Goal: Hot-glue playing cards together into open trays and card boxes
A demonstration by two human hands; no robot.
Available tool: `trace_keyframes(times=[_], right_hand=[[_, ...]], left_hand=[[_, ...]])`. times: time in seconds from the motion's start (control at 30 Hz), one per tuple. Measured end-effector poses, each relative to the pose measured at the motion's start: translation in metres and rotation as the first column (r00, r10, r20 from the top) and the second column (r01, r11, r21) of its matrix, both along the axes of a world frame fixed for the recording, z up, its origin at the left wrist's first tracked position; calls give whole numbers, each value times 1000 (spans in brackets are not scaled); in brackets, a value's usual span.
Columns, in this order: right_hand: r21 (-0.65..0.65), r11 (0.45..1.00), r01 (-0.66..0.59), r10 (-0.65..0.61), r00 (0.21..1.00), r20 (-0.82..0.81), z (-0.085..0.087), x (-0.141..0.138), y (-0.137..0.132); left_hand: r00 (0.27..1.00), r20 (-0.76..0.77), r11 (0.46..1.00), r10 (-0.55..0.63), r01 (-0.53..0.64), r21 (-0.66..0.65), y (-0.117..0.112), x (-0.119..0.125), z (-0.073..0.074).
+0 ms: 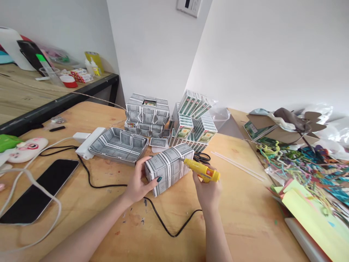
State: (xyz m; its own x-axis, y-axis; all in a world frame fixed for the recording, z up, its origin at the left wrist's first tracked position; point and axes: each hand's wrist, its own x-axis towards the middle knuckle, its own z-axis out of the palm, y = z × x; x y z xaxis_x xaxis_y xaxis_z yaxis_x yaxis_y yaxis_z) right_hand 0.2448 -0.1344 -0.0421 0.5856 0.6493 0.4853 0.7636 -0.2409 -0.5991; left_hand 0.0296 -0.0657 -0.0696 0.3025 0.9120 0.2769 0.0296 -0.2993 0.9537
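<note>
My left hand [140, 182] grips the left end of a box covered in grey-patterned playing cards [167, 169], thumb on its near face. In my right hand [207, 191] is a yellow hot glue gun [201, 170], its nozzle at the box's upper edge near the right end; I cannot tell whether it touches. Just behind my left hand lies an open tray made of the same cards [120, 145]. A card-covered case [147, 113] stands behind that tray. Loose cards [159, 142] lie behind the held box.
Stacked card packs [188, 125] stand at the back, with black scissors [202, 157] in front and clear glue sticks [237, 165] to the right. A black cable [174, 235] loops across the front. At left lie a phone [40, 191] and white power strip [89, 143]; colourful strands [308, 171] cover the right.
</note>
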Motion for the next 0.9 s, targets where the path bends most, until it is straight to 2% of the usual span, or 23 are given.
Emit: trace_keyframes(times=[0.13, 0.37, 0.47, 0.53, 0.63, 0.7, 0.8, 0.9], right_hand=[[-21, 1000, -12, 11, 998, -66, -1, -1, 1], [-56, 996, -75, 70, 994, -90, -6, 1, 0], [-52, 993, -106, 95, 979, -181, -4, 0, 1], [-72, 989, -127, 100, 949, -301, 0, 1, 1], [-46, 993, -109, 71, 858, -509, 6, 3, 2], [44, 997, -58, 73, 767, -637, 10, 6, 2], [254, 966, -46, 232, 586, -777, 16, 8, 3], [444, 892, -83, 437, 401, -805, 21, 0, 4]], left_hand=[[1000, -3, 1000, 10, -10, -2, 0, 0, 1], [1000, -4, 1000, 20, -20, -11, 1, 0, 1], [999, -14, 999, 30, -29, 43, 3, 0, -5], [997, -52, 990, 62, -55, 133, 5, -2, -10], [989, -94, 952, 117, -85, 295, 9, -9, -14], [984, -114, 925, 134, -83, 370, 10, -13, -10], [961, -192, 877, 200, -88, 472, 9, -15, 3], [919, -274, 809, 283, -75, 582, 3, -13, 16]])
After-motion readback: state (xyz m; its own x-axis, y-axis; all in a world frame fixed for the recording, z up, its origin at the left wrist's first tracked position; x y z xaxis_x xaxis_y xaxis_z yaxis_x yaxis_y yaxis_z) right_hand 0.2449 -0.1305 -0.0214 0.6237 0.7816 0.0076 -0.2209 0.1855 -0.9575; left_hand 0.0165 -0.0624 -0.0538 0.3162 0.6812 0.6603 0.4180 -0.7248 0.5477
